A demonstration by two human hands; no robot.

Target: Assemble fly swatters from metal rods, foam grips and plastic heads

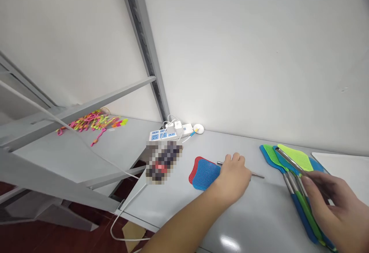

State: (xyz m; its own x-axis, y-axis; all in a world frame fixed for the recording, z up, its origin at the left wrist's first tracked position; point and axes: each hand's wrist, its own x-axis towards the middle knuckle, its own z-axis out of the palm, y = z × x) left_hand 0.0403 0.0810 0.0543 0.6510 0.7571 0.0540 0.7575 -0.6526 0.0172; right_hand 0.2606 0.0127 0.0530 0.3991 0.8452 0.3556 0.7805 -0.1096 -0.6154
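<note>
My left hand (235, 174) reaches down to the table with its fingers curled over a thin metal rod (257, 175), whose ends stick out on both sides. Next to it lie a blue mesh fly swatter head (206, 173) and a red one (195, 171) partly beneath it. My right hand (334, 205) pinches a shiny metal tube (290, 160) between thumb and fingers, raised over a stack of fly swatters (298, 191). These have blue and green heads, metal shafts and blue or green handles; my right hand hides part of them.
A white power strip (161, 135) with chargers and cables stands by the wall, near a round white device (198, 128). A pixelated dark item (164, 162) lies in front. Bright tangled pieces (92, 122) sit beyond the metal frame (150, 53). A white panel (346, 172) lies at right.
</note>
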